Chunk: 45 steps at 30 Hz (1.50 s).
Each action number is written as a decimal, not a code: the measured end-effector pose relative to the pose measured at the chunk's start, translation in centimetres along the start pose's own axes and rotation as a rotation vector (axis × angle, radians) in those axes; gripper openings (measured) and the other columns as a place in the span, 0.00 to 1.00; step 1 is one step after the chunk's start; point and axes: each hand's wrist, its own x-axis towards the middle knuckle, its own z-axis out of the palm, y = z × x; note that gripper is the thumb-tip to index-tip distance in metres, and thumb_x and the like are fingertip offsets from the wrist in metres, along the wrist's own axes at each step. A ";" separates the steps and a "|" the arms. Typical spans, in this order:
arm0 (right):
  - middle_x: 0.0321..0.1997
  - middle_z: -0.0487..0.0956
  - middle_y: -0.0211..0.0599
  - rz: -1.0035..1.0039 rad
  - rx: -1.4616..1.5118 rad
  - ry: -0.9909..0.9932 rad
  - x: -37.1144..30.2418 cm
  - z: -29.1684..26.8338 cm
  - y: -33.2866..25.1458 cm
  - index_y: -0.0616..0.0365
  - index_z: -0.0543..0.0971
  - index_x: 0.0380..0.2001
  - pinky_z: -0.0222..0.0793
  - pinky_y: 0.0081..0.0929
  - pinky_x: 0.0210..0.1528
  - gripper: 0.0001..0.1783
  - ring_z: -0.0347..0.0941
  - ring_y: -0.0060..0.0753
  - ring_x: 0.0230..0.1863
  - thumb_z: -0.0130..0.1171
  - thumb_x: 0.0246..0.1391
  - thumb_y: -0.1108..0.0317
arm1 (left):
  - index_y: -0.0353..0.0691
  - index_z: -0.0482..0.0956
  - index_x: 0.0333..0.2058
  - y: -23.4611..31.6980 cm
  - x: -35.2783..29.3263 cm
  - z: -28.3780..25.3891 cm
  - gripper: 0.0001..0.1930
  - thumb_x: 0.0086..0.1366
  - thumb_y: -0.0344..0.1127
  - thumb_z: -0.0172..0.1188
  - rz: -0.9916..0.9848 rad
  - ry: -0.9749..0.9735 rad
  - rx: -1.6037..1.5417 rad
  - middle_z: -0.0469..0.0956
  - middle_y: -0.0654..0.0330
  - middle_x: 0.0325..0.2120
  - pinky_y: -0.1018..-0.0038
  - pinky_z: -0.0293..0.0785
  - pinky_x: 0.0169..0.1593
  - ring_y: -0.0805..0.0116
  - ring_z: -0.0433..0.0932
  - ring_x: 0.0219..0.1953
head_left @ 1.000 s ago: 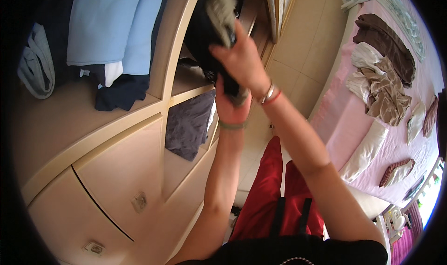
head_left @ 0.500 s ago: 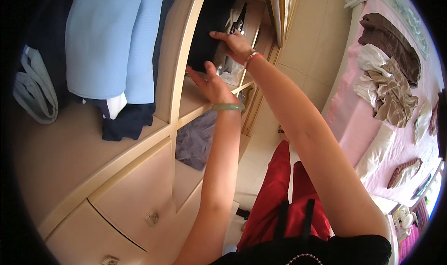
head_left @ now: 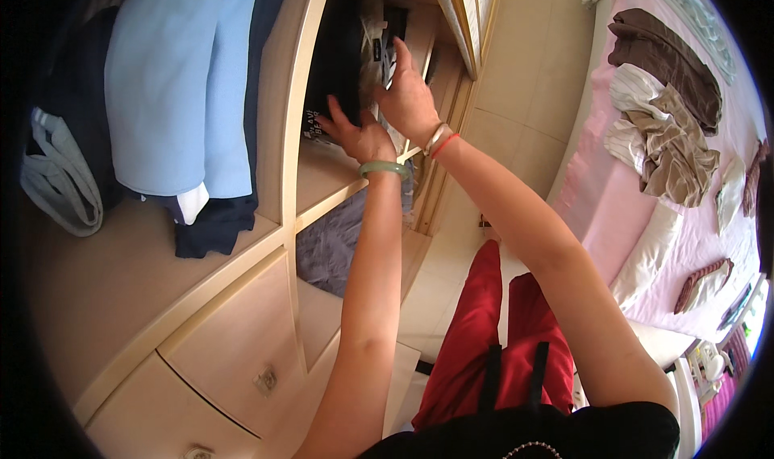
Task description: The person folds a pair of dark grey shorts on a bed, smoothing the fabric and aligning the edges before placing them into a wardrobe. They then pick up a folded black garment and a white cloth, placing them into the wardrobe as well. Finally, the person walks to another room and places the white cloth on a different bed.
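Observation:
A folded black garment (head_left: 334, 52) with white lettering near its lower edge lies inside an open wardrobe compartment (head_left: 326, 175). Beside it shows pale, see-through material (head_left: 369, 68) with a dark tag. My left hand (head_left: 360, 137), wearing a green bangle, reaches to the garment's near edge with fingers spread and its thumb raised. At the pale material's right side is my right hand (head_left: 409, 104), fingers stretched out, wearing a silver bangle and a red cord. Neither hand shows a grip; some fingertips are partly hidden.
Light blue clothes (head_left: 165, 80) hang in the section to the left, above drawers (head_left: 234, 322). Grey cloth (head_left: 329, 245) lies in the lower compartment. On the right, a pink-covered bed (head_left: 592, 185) holds brown trousers (head_left: 665, 56) and crumpled beige clothes (head_left: 677, 153).
The black garment has shifted, so its lettering and a tag now show. My right hand has turned, its fingers pointing deeper in; my left hand has moved slightly left and down.

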 end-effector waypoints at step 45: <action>0.74 0.59 0.37 -0.066 0.618 -0.049 2.8 -17.1 -4.6 0.49 0.66 0.68 0.45 0.36 0.75 0.41 0.50 0.33 0.75 0.30 0.66 0.32 | 0.37 0.47 0.71 19.2 -5.9 3.4 0.34 0.71 0.27 0.51 0.093 -0.678 -0.838 0.49 0.55 0.72 0.68 0.47 0.72 0.63 0.47 0.73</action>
